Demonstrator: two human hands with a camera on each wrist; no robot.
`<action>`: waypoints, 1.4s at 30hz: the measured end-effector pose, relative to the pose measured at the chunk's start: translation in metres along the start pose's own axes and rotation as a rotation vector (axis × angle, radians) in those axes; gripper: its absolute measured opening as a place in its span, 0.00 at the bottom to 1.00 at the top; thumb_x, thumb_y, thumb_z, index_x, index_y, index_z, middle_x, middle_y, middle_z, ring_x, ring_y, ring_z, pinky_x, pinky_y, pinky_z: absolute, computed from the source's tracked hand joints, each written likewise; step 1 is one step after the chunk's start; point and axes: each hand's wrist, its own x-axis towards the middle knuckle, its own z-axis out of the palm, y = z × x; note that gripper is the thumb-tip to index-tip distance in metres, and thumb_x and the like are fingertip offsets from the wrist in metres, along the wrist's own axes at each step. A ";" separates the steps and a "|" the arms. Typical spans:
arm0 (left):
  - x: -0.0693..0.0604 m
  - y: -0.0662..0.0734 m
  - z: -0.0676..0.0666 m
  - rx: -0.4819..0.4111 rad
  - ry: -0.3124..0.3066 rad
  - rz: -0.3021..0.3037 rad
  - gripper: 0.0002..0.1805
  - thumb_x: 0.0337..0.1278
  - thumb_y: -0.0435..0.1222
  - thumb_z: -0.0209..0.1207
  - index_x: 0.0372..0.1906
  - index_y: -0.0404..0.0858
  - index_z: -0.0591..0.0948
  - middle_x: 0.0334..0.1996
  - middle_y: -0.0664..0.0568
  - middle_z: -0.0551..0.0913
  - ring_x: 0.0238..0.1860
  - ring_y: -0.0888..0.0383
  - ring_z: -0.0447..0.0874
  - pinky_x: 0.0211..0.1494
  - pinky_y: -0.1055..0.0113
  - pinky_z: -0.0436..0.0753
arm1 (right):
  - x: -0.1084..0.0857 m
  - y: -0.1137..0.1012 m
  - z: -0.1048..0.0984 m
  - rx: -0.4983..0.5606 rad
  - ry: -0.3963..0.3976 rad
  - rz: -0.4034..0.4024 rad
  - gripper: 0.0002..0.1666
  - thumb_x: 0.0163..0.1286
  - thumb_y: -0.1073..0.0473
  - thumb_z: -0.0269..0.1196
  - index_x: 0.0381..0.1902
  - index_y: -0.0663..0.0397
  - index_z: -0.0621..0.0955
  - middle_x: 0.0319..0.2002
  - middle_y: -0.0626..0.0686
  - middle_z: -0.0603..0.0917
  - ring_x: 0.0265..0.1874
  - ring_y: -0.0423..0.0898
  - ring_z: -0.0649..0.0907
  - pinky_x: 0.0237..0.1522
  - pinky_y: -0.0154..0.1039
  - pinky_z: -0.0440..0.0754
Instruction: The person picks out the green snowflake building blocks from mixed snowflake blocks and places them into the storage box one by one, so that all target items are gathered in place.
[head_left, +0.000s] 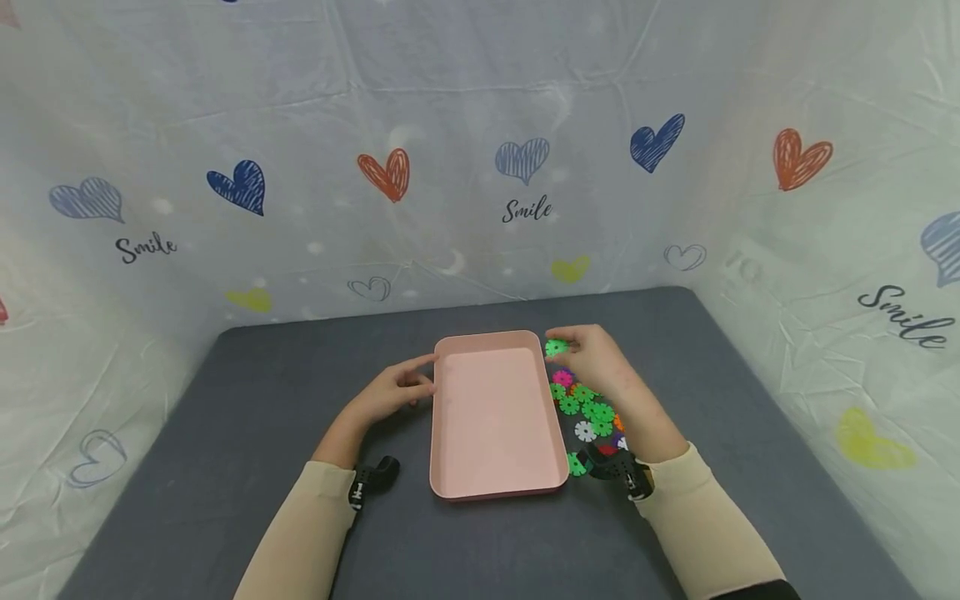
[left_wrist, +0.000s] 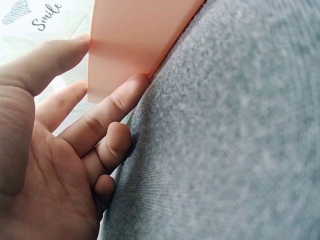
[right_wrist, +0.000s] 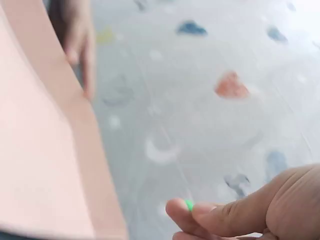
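A shallow pink tray [head_left: 498, 417] lies flat on the dark table in the head view, with a bare inside. At its left wall my left hand [head_left: 388, 393] touches the side; the left wrist view has the thumb and some extended fingertips against the pink wall, the other fingers bent loosely. Just past the tray's upper right corner, my right hand [head_left: 597, 360] pinches a green snowflake-shaped plastic disc [head_left: 556, 347] between thumb and finger. Only a green sliver [right_wrist: 189, 205] of that disc shows in the right wrist view.
Right of the tray, partly beneath my right forearm, lies a loose pile of notched discs [head_left: 570, 406], mostly green, with pink, orange, red and white ones. A black wrist strap [head_left: 367, 483] is on each arm. A printed white sheet [head_left: 450, 242] hangs behind the table.
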 end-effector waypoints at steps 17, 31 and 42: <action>0.000 0.001 0.001 -0.022 0.024 -0.002 0.36 0.69 0.35 0.64 0.78 0.35 0.65 0.41 0.45 0.87 0.34 0.51 0.79 0.39 0.58 0.77 | -0.016 -0.009 0.115 -0.277 -0.292 -0.339 0.22 0.49 0.60 0.84 0.36 0.49 0.82 0.22 0.42 0.76 0.25 0.39 0.75 0.34 0.37 0.74; -0.008 0.030 0.000 -0.020 -0.009 -0.003 0.35 0.70 0.30 0.62 0.76 0.26 0.63 0.41 0.39 0.87 0.36 0.42 0.79 0.40 0.54 0.78 | -0.025 0.000 0.144 -0.363 -0.448 -0.359 0.14 0.55 0.59 0.80 0.39 0.48 0.88 0.25 0.38 0.78 0.28 0.34 0.76 0.37 0.32 0.76; -0.012 0.039 -0.001 -0.041 -0.007 -0.010 0.35 0.70 0.31 0.62 0.76 0.28 0.64 0.41 0.41 0.87 0.36 0.42 0.79 0.40 0.54 0.78 | -0.019 -0.008 0.111 -0.322 -0.550 -0.486 0.14 0.70 0.63 0.69 0.52 0.55 0.87 0.36 0.41 0.84 0.33 0.33 0.80 0.43 0.33 0.78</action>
